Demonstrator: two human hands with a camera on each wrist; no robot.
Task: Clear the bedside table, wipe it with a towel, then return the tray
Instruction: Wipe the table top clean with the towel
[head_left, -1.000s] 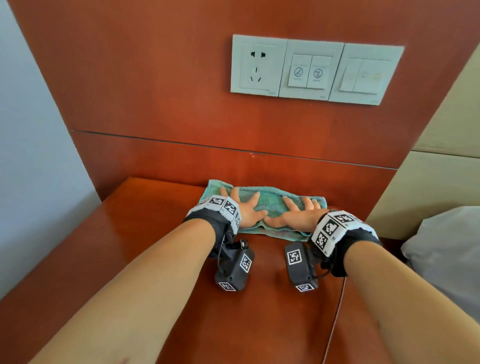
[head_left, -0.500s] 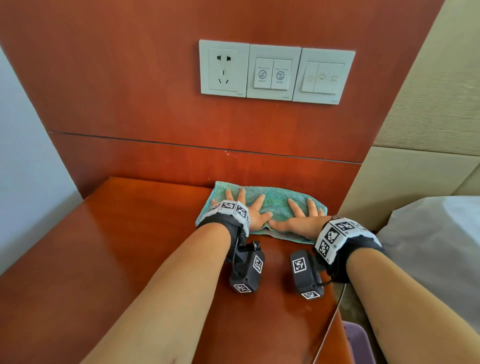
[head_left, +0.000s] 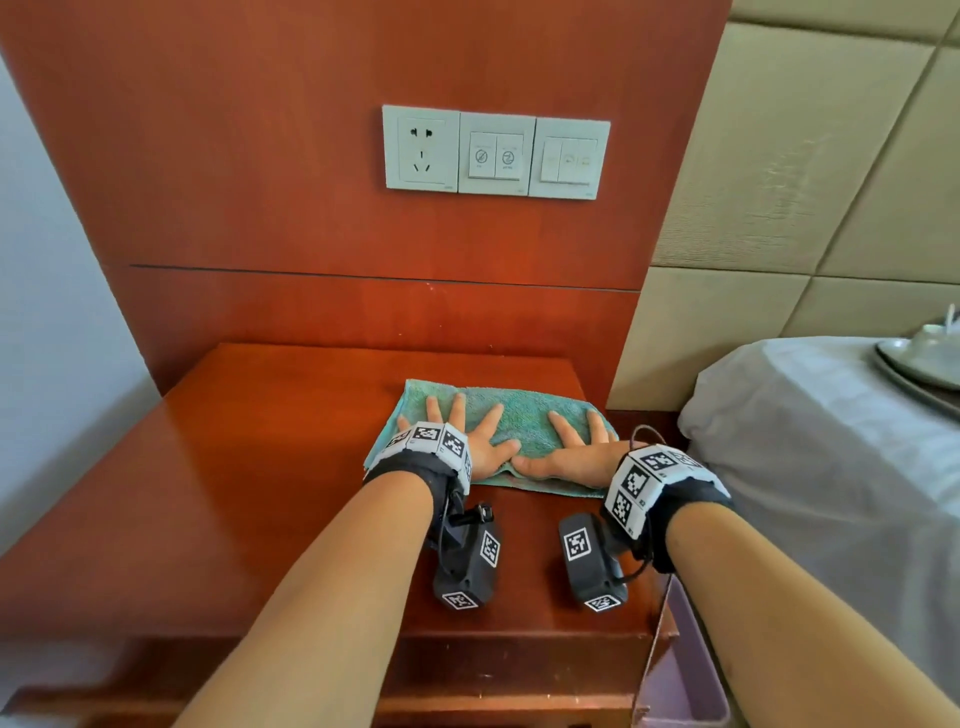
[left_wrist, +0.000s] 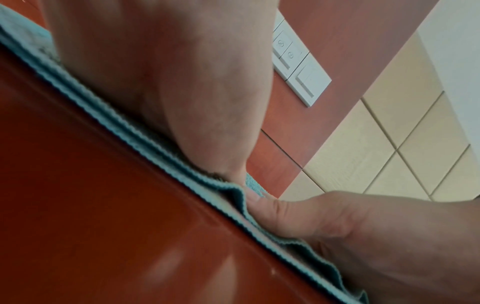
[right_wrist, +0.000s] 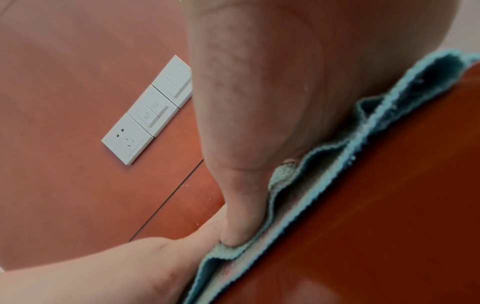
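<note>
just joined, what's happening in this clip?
A person is wiping the bedside table with a folded green towel. The left hand and the right hand lie flat on it side by side, fingers spread, thumbs touching, near the table's back right corner. Nothing else shows on the tabletop; a tray sits on the bed to the right.

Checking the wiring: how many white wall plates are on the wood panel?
3, in one row above the bedside table: socket plate leftmost, two-button switch plate in the middle, switch plate rightmost. None looks hidden.
</note>
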